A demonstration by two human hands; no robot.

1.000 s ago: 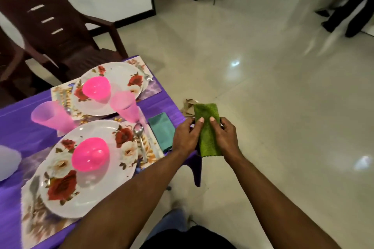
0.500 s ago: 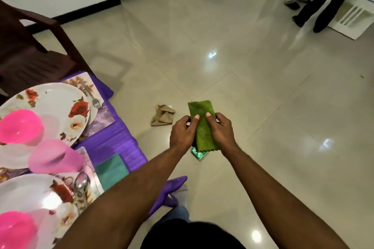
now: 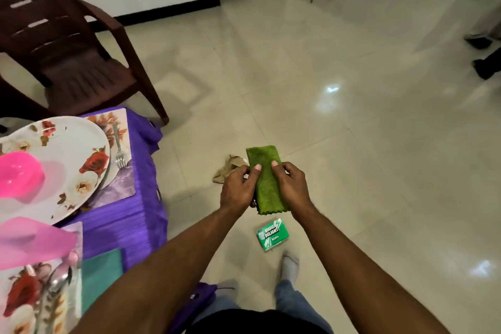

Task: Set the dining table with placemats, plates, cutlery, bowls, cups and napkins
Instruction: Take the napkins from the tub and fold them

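A folded green napkin [image 3: 265, 179] is held out over the floor, to the right of the table. My left hand [image 3: 238, 187] pinches its left edge and my right hand [image 3: 290, 184] pinches its right edge, thumbs on top. On the purple tablecloth [image 3: 130, 214] at the left lie a floral plate [image 3: 70, 160] with a pink bowl [image 3: 19, 173], a fork [image 3: 119, 149] on a placemat [image 3: 119, 187], a pink cup [image 3: 35, 241] and a teal napkin [image 3: 100, 279]. A second plate [image 3: 24, 304] with a spoon [image 3: 58, 283] shows at the bottom left.
A dark brown plastic chair [image 3: 67, 43] stands behind the table's far end. On the tiled floor lie a crumpled brown paper [image 3: 227, 168] and a green box [image 3: 272, 233]. My socked feet [image 3: 289, 266] are below. A person's shoes [image 3: 485, 65] show at the right edge.
The view has swung right and then partly back, so the table sits further left. Both hands keep hold of the green napkin, now a little further from the table's corner.
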